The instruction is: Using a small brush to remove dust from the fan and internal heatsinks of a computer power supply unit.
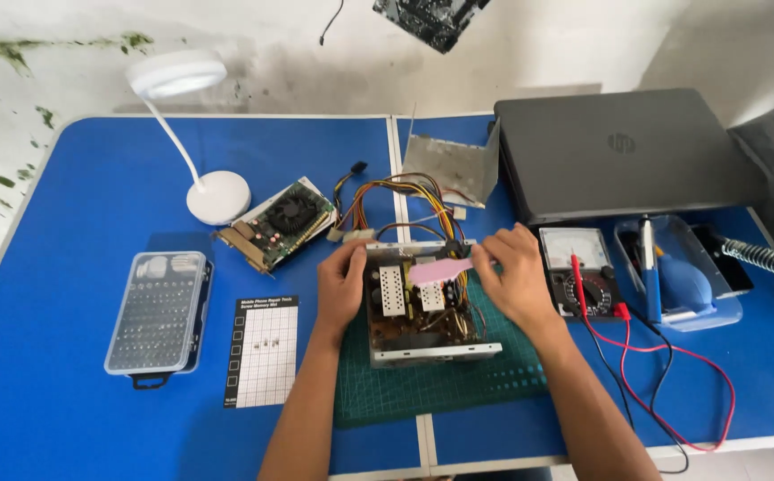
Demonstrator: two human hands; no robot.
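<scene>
An opened power supply unit [422,316] with its circuit board exposed sits on a green cutting mat [440,383]. My left hand [340,285] grips its left wall. In my right hand [511,276], at the unit's right rear corner, is a pink flat tool [440,270] that reaches over the board. A bundle of coloured wires [400,198] runs from the unit's back.
A graphics card [282,223] and white desk lamp [213,191] lie behind on the left. A screwdriver bit case [157,312] and screw mat [264,350] are at left. An analog multimeter [583,267] with red and black leads, a tool tray [681,276], a soldering iron stand [765,258] and a closed laptop [623,151] are on the right.
</scene>
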